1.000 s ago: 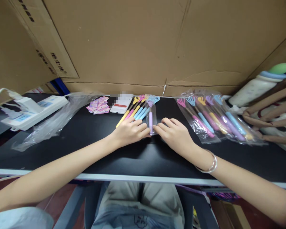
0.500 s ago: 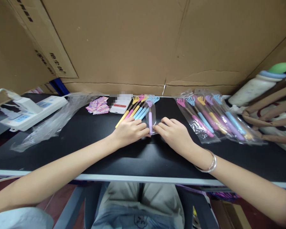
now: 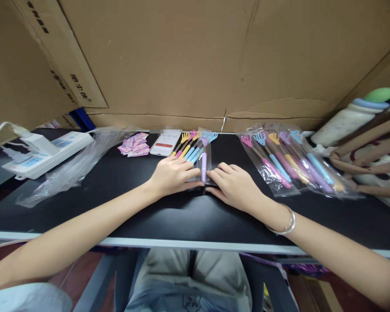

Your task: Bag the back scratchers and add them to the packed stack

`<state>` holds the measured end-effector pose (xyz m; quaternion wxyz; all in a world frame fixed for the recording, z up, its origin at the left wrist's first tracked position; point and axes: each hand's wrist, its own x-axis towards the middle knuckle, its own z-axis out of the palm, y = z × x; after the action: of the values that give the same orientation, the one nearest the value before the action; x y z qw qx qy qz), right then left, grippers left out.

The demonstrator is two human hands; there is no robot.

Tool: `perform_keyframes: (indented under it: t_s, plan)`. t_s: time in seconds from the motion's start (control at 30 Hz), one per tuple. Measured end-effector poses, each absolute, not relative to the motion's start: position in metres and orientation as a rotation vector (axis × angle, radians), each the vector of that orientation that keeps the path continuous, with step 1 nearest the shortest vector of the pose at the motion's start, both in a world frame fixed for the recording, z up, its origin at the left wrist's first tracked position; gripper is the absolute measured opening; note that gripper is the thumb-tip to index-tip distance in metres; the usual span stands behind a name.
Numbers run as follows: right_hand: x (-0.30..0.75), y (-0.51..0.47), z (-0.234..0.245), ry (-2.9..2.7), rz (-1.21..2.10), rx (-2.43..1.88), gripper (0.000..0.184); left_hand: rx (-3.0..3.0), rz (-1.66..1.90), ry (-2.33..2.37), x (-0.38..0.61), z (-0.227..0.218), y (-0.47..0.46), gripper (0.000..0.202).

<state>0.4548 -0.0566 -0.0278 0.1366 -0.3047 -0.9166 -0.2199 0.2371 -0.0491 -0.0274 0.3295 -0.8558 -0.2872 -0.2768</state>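
A purple back scratcher (image 3: 203,167) lies inside a clear plastic bag (image 3: 209,161), its clawed head pointing away from me. My left hand (image 3: 172,177) is closed at the bag's lower left edge, thumb stretched along the near end. From the other side, my right hand (image 3: 234,185) has curled fingers at the lower right edge, with the thumb lower and somewhat apart. The film between my fingertips is hard to make out. Just beyond my left hand, several unbagged back scratchers (image 3: 186,149) in yellow, pink and blue lie side by side, their handle ends partly hidden by that hand.
On the right lie several bagged back scratchers (image 3: 286,162). Pink printed cards (image 3: 134,145) and a phone (image 3: 165,143) are at the back left, near crumpled plastic film (image 3: 74,167) and a power strip (image 3: 45,154). A bottle (image 3: 351,119) leans at right; cardboard (image 3: 169,60) walls the back.
Both thumbs have moved down, away from the fingers, at the near end of the bag. My left hand has shifted slightly left, and the purple back scratcher has barely moved.
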Motion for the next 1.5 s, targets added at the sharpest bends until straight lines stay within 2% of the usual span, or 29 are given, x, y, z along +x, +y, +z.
perform_keyframes:
  t_s: [0.07, 0.2, 0.5, 0.67, 0.93, 1.2, 1.4, 1.5]
  plan:
    - [0.454, -0.058, -0.027, -2.645, -0.619, -0.902, 0.028, -2.236, -0.763, -0.796, 0.238, -0.028, -0.049, 0.037]
    - [0.452, -0.06, -0.026, -2.578, -0.673, -0.931, 0.022, -2.248, -0.834, -0.866, 0.24, -0.029, -0.05, 0.036]
    - [0.453, -0.059, -0.024, -2.498, -0.709, -0.948, 0.023, -2.375, -0.87, -0.947, 0.242, -0.027, -0.051, 0.033]
    - [0.453, -0.057, -0.025, -2.523, -0.69, -0.936, 0.024, -2.313, -0.847, -0.89, 0.241, -0.028, -0.049, 0.017]
    - [0.457, -0.055, -0.025, -2.616, -0.483, -0.937, 0.023, -2.271, -0.855, -0.816, 0.241, -0.026, -0.047, 0.025]
    - [0.457, -0.053, -0.021, -2.516, 0.117, -1.021, 0.031, -2.409, -1.005, -0.934, 0.25, -0.028, -0.048, 0.022]
    - [0.455, -0.045, -0.025, -2.299, 0.837, -0.943, 0.055, -2.638, -1.17, -1.011, 0.255, -0.029, -0.048, 0.016]
    - [0.454, -0.043, -0.021, -2.244, 1.14, -0.875, 0.07, -2.728, -1.231, -1.018, 0.257, -0.031, -0.048, 0.02]
